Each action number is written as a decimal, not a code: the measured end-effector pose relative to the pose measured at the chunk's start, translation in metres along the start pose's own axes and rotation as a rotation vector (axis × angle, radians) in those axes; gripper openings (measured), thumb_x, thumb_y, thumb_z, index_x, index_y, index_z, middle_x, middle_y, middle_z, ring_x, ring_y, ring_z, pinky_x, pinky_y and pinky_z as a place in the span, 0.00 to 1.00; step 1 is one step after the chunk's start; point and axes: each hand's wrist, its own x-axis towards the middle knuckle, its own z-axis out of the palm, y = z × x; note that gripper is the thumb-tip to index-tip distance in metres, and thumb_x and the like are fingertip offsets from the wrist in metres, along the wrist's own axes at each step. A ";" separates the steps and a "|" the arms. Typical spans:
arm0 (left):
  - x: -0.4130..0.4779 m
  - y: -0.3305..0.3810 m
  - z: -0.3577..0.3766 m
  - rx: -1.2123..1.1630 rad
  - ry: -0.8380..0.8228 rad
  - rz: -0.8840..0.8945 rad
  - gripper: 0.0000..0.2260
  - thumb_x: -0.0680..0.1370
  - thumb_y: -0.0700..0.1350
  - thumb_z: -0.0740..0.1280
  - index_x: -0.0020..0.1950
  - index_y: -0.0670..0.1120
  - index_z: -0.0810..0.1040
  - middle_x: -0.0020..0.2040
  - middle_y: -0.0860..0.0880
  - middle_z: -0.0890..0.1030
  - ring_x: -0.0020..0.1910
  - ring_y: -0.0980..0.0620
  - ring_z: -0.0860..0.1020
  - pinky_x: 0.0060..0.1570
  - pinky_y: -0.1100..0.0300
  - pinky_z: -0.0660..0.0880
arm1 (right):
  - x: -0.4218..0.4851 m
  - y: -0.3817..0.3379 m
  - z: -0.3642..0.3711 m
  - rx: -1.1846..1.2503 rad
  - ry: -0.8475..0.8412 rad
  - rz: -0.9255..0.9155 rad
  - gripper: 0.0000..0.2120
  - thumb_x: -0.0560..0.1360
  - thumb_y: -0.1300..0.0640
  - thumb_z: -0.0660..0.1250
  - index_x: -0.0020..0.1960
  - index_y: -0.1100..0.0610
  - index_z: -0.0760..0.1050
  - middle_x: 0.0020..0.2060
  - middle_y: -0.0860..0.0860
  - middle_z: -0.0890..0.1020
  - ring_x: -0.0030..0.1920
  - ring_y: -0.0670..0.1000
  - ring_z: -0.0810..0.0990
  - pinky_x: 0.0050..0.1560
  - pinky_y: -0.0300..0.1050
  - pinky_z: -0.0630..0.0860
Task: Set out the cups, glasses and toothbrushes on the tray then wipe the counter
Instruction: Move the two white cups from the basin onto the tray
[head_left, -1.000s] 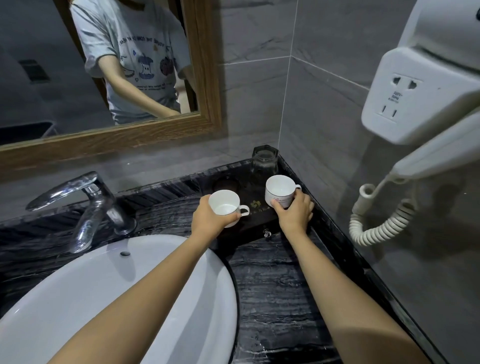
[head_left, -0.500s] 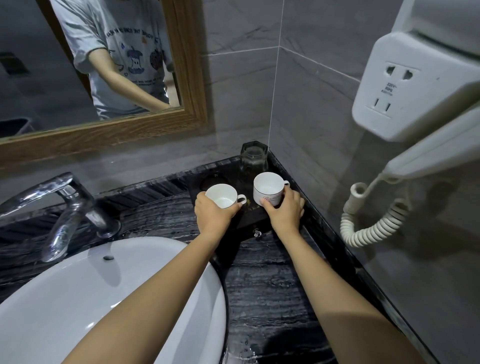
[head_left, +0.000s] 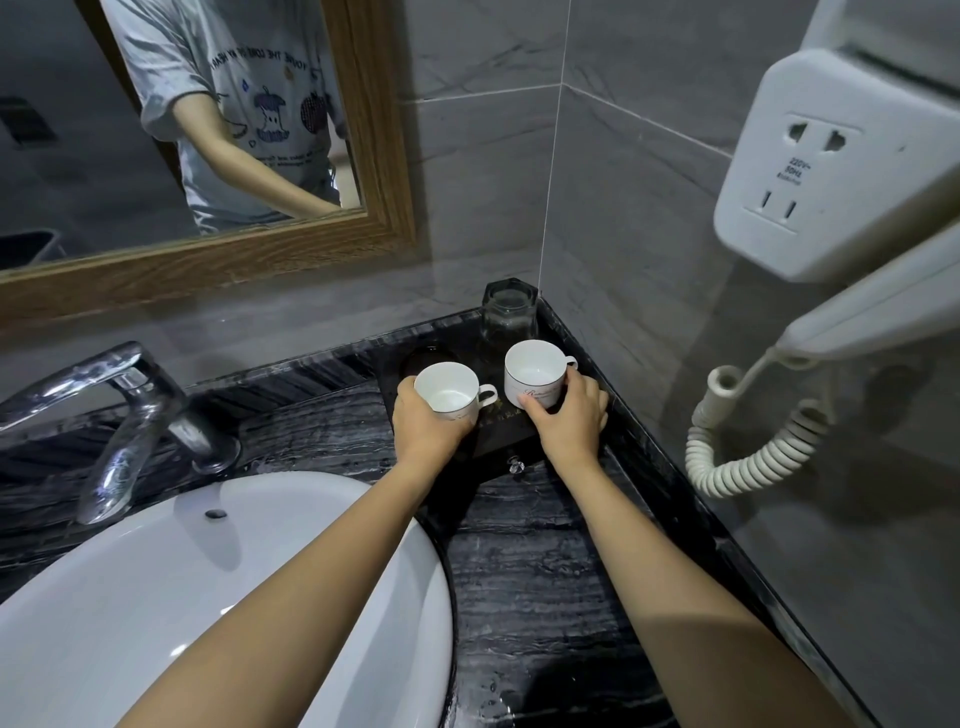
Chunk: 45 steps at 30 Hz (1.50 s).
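Left hand (head_left: 426, 431) grips a white cup (head_left: 449, 392) from its near side, fingers curled round the wall. The cup is over the left part of the dark tray (head_left: 500, 422), and I cannot tell whether its base rests there. Its handle points right, toward the second cup (head_left: 535, 376). The right hand (head_left: 569, 421) wraps that second cup, which stands upright on the right part of the tray with its handle turned to the side wall.

Behind the right cup a clear glass (head_left: 509, 317) stands in the tray's back corner, just beside the tiles. A dark round shape (head_left: 428, 356) lies behind the left cup, too dim to identify. The tray is tucked into the corner of the black marbled counter (head_left: 519, 571). A white basin (head_left: 208, 597) and a chrome tap (head_left: 130, 415) are to the left. A wood-framed mirror (head_left: 374, 156) hangs above. On the right wall hangs a white hair dryer unit (head_left: 831, 156), and its coiled cord (head_left: 753, 447) droops near the counter's edge.

A second ago the left cup was tipped and nearer the tray's front. Now it is more level and nearly abreast of the right cup. The right hand's grip is unchanged.
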 end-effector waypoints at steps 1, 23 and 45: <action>0.000 0.000 0.000 -0.003 0.004 0.003 0.36 0.64 0.51 0.78 0.65 0.42 0.65 0.63 0.44 0.73 0.61 0.44 0.73 0.53 0.53 0.74 | 0.000 0.000 0.000 -0.001 0.001 0.001 0.34 0.68 0.49 0.73 0.70 0.60 0.66 0.64 0.56 0.72 0.66 0.57 0.65 0.66 0.54 0.61; 0.007 -0.003 0.006 0.028 0.022 -0.012 0.40 0.62 0.44 0.79 0.68 0.41 0.63 0.66 0.43 0.70 0.65 0.43 0.69 0.62 0.47 0.71 | 0.003 -0.006 0.003 -0.016 -0.021 0.024 0.36 0.67 0.48 0.73 0.70 0.59 0.64 0.65 0.57 0.71 0.67 0.58 0.64 0.68 0.55 0.61; -0.031 -0.045 -0.135 0.918 -0.611 0.053 0.23 0.75 0.56 0.64 0.66 0.45 0.72 0.63 0.45 0.77 0.61 0.45 0.75 0.59 0.55 0.71 | -0.103 -0.063 -0.009 -0.804 -0.860 -0.020 0.30 0.75 0.44 0.60 0.70 0.62 0.63 0.70 0.60 0.65 0.69 0.63 0.64 0.66 0.55 0.66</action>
